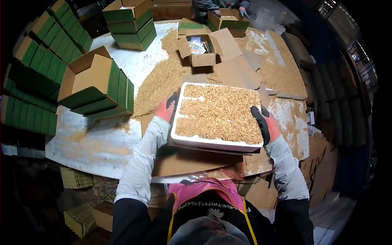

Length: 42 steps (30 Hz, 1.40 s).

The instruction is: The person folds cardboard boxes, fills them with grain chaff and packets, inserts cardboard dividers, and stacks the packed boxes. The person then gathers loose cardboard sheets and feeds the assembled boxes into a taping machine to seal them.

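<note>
A white foam box [216, 143], filled to its rim with tan husks or shavings [220, 112], is held between my two gloved hands. My left hand [166, 108] grips its left side, and my right hand [265, 124] wraps round the right side, its dark-coated fingers at the rim. Beneath the foam box lies a brown cardboard box or flap [196, 163], partly hidden by it. Beyond the foam box stands an open carton [203, 60] with colourful packets [197, 45] inside.
Nested green cartons [118, 92] stand at the left of the white table [102, 143], more [134, 34] behind them. Tall green stacks [45, 41] line the far left. Loose husks [157, 87] cover parts of the table. Across it, a person's gloved hands [243, 11] touch a green carton [234, 27].
</note>
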Each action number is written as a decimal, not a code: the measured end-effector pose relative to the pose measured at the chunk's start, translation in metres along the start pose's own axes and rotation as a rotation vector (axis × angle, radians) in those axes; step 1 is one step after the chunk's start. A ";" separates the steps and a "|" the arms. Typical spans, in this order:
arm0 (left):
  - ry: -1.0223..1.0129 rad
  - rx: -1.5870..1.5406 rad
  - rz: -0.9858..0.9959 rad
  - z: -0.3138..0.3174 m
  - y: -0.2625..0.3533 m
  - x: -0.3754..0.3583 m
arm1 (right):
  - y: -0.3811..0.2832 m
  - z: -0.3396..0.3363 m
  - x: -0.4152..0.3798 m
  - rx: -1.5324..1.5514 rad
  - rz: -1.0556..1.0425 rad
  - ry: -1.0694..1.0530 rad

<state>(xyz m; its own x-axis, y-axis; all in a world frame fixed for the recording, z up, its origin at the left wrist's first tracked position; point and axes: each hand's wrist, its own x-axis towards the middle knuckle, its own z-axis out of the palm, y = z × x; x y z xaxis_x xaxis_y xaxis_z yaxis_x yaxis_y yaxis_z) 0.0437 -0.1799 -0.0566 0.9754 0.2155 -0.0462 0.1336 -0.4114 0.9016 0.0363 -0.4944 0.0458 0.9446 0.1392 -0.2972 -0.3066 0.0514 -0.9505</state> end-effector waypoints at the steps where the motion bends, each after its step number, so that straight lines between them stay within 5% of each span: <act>1: 0.114 0.124 0.019 0.004 -0.005 -0.001 | 0.009 -0.004 0.006 -0.149 -0.065 0.061; 5: 0.144 -0.064 0.120 -0.010 0.000 -0.013 | 0.078 -0.027 0.010 -0.631 -0.254 0.150; 7: -0.118 -0.082 -0.296 -0.023 0.011 -0.020 | 0.067 -0.011 -0.005 -1.106 -0.139 0.134; 8: -0.124 -0.082 -0.306 -0.021 0.012 -0.029 | 0.059 -0.003 -0.007 -1.214 -0.126 0.116; 10: -0.029 -0.026 -0.086 -0.009 0.017 -0.049 | 0.051 0.006 -0.004 -1.437 -0.131 0.095; 14: -0.007 -0.096 -0.117 -0.006 0.044 -0.061 | 0.044 0.023 0.009 -1.765 -0.028 0.007; 16: -0.003 0.344 0.172 -0.006 0.051 -0.056 | 0.061 0.019 0.025 -2.261 0.014 -0.217; 18: -0.050 0.427 0.243 -0.018 0.049 -0.030 | 0.074 0.019 0.037 -2.460 -0.173 -0.266; 20: -0.216 -0.195 -0.259 -0.031 0.040 0.022 | 0.033 0.029 0.046 -2.191 -0.039 -0.579; 22: -0.085 0.124 0.074 -0.018 0.029 0.084 | -0.037 0.049 0.065 -1.925 0.032 -0.954; 24: -0.311 0.608 0.367 0.023 0.021 0.140 | -0.074 0.042 0.095 -1.580 -0.320 -0.945; 26: -0.480 0.669 0.842 0.098 -0.026 0.184 | -0.114 0.064 0.154 -1.488 -0.249 -0.682; 28: -0.779 0.799 1.056 0.152 -0.052 0.210 | -0.091 0.061 0.244 -1.448 -0.558 -0.345; 32: -0.953 0.985 1.084 0.171 -0.045 0.229 | -0.018 0.073 0.409 -1.655 -0.353 -0.344; 34: -1.042 1.279 1.122 0.159 -0.030 0.233 | 0.010 0.093 0.439 -1.811 -0.577 -0.297; 36: -1.063 1.336 1.162 0.143 -0.044 0.240 | 0.030 0.108 0.460 -1.702 -0.703 -0.119; 38: -0.804 0.972 1.268 0.131 -0.056 0.241 | 0.040 0.117 0.479 -1.742 -0.678 -0.080; 40: -0.787 0.856 1.301 0.144 -0.069 0.240 | 0.036 0.125 0.486 -1.790 -0.548 -0.080; 42: -0.725 0.780 1.357 0.171 -0.075 0.234 | 0.024 0.125 0.495 -1.808 -0.671 -0.026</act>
<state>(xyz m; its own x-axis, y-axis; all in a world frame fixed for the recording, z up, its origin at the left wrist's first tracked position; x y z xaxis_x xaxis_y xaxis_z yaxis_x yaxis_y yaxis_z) 0.2914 -0.2496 -0.2088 0.2993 -0.9431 0.1449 -0.9540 -0.2930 0.0632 0.4821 -0.3005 -0.1131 0.8315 0.5487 0.0865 0.5333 -0.8322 0.1516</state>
